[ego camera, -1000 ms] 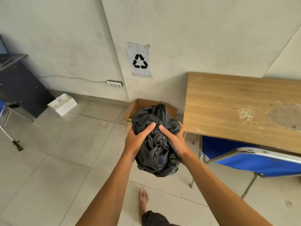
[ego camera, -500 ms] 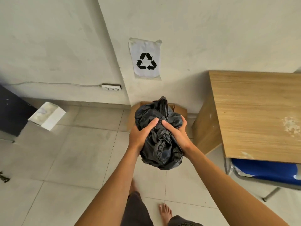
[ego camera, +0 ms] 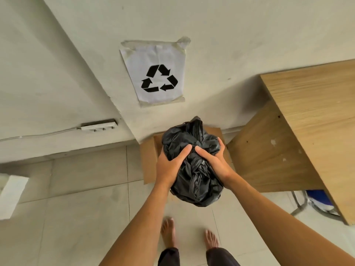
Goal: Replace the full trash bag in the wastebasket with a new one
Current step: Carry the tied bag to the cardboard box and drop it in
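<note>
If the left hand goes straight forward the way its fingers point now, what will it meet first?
The left hand already grips the black trash bag. Beyond the bag, probably the cardboard box by the wall, though depth is unclear.

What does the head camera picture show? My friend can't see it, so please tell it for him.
Two hands, the left hand and the right hand, grip a crumpled black trash bag above a cardboard box by the wall. A recycling sign hangs above, a wooden desk stands right.
</note>
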The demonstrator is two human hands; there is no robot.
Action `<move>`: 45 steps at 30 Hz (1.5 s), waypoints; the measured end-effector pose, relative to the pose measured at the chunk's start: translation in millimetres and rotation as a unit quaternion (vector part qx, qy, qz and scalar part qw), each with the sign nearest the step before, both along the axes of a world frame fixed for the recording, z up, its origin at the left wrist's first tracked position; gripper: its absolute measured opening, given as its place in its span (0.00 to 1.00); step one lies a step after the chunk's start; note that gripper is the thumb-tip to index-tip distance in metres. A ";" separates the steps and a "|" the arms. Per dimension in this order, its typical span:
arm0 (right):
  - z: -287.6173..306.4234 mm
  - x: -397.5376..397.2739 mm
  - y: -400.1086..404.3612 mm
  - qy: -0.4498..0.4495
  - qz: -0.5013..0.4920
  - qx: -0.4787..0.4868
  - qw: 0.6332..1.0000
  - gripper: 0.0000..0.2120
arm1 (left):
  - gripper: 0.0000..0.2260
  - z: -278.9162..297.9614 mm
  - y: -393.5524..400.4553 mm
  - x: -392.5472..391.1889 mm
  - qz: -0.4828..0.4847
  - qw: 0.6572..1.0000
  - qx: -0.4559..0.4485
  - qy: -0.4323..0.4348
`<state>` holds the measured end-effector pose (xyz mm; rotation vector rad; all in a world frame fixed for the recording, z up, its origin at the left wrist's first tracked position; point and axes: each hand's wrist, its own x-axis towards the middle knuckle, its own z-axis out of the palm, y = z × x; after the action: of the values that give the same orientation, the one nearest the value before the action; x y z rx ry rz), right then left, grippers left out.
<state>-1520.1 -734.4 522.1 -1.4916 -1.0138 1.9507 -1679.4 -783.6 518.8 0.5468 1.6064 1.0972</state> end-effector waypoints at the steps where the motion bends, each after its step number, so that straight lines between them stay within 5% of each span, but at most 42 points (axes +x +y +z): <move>1: -15.6 -7.5 12.1 -0.004 -0.001 -0.003 1.000 0.59 | 0.29 -15.7 12.2 -6.8 -0.004 1.000 -0.002 -0.001; 11: -278.0 -41.7 131.5 -0.006 0.020 -0.026 0.999 0.60 | 0.40 -268.9 120.5 -50.6 0.009 0.999 -0.051 -0.018; 17: -435.1 -51.4 184.2 -0.007 0.035 -0.019 0.999 0.59 | 0.33 -430.2 166.4 -58.0 0.015 0.997 -0.038 -0.062; 26: -599.5 -44.9 190.2 -0.047 0.036 -0.020 0.998 0.57 | 0.39 -583.0 176.4 -46.6 0.011 0.994 -0.098 -0.049; 35: -651.4 -41.7 182.2 -0.103 0.049 0.008 0.993 0.52 | 0.36 -625.2 174.0 -41.2 0.002 0.992 -0.127 -0.017; 40: -625.2 -33.6 182.9 -0.160 0.078 -0.005 0.984 0.60 | 0.53 -611.6 167.5 -44.9 -0.006 0.990 -0.141 0.012; 45: -572.7 -26.3 170.4 -0.338 0.177 0.172 0.908 0.55 | 0.52 -564.0 152.0 -52.3 -0.094 0.979 -0.083 0.161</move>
<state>-1546.4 -564.0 -50.6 -1.9039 -1.9283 1.3368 -1731.7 -631.6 -45.2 0.7773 1.8624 0.7523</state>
